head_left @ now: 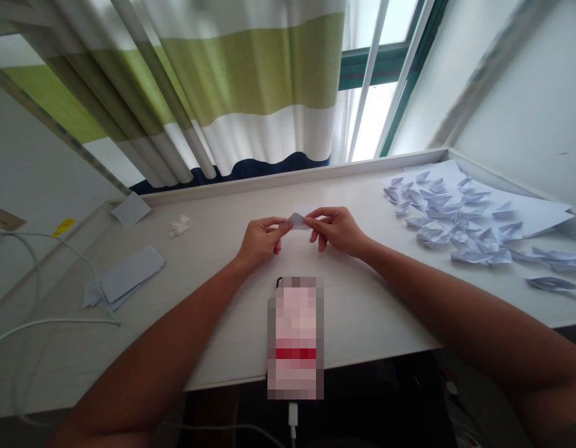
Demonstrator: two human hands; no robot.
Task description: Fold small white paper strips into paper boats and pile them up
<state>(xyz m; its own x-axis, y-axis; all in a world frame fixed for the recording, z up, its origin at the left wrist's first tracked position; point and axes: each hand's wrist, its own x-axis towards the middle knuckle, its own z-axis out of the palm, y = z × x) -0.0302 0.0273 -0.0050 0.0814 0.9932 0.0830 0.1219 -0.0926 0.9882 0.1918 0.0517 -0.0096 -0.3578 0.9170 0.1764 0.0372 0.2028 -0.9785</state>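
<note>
A small piece of folded white paper with a pointed top is held just above the table, between both hands. My left hand pinches its left side between thumb and fingers. On the right side, my right hand grips the same paper with thumb and forefinger, its other fingers curled below. Part of the paper is hidden behind the fingertips. Nearer to me, below the hands, lies a phone with a blurred screen and a plugged-in cable.
Many folded paper boats cluster at the right, some on large white sheets. At the left are a stack of paper, a loose square sheet, a crumpled tissue and a white cable. A curtain hangs behind the table.
</note>
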